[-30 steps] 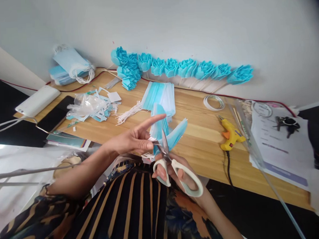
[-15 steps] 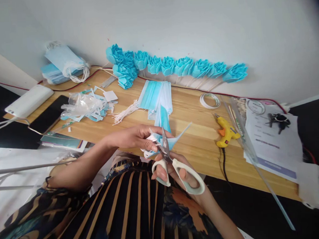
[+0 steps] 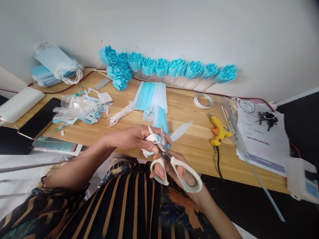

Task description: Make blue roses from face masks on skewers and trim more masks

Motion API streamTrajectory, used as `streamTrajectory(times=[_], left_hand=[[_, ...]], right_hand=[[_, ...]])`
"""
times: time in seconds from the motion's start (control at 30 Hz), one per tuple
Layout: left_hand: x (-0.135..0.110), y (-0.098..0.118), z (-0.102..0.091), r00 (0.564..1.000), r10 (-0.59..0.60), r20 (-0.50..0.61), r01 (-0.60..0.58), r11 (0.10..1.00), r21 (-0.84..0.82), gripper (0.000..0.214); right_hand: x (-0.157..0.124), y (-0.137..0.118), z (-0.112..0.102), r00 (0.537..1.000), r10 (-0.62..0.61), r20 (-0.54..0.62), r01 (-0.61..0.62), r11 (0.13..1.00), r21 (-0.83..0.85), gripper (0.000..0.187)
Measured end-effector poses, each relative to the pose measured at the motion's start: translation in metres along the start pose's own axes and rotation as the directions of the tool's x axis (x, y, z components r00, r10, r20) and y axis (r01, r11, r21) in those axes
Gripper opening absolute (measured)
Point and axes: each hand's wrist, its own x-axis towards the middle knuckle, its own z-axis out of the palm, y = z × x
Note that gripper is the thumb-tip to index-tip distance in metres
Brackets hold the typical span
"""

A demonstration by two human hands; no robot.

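Note:
My left hand pinches a folded light-blue face mask just above the table's near edge. My right hand grips white-handled scissors, fingers through the loops. The blades point up and meet the mask beside my left fingertips. A white-blue flap of the mask sticks out to the right of the blades. White ear-loop bits hang under my left fingers.
On the wooden table lie a stack of masks, cut ear loops, scraps and plastic, a row of blue mask flowers, a tape roll, a yellow glue gun, papers with keys and a phone.
My left index finger, stretched out a second ago, has curled down onto the mask. The mask has folded lower and flatter against the blades. The view has shifted slightly.

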Motion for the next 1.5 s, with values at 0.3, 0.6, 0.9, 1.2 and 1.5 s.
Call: streamTrajectory(times=[0.3,0.6,0.9,1.2,1.5], left_hand=[[0.000,0.003,-0.006,0.998,0.069,0.005,-0.066,0.932,0.357,0.037],[0.004,-0.012,0.018,0.987,0.004,-0.158,0.084,0.832,0.548,0.033],[0.007,-0.017,0.024,0.956,-0.044,-0.289,0.227,0.736,0.638,0.034],[0.016,-0.025,0.025,0.948,-0.064,-0.311,0.271,0.674,0.688,0.034],[0.024,-0.030,0.032,0.915,-0.101,-0.391,0.335,0.729,0.596,0.043]], right_hand=[[-0.002,-0.006,-0.004,0.997,-0.018,-0.075,0.007,0.989,-0.148,0.065],[-0.001,-0.003,0.000,0.969,-0.087,-0.230,0.042,0.980,-0.193,0.060],[-0.002,0.001,0.001,0.966,-0.136,-0.218,0.109,0.985,-0.132,0.052],[-0.002,0.007,-0.005,0.988,-0.039,-0.152,0.032,0.998,-0.047,0.061],[-0.004,0.000,0.002,0.979,-0.073,-0.188,0.075,0.997,0.005,0.061]])
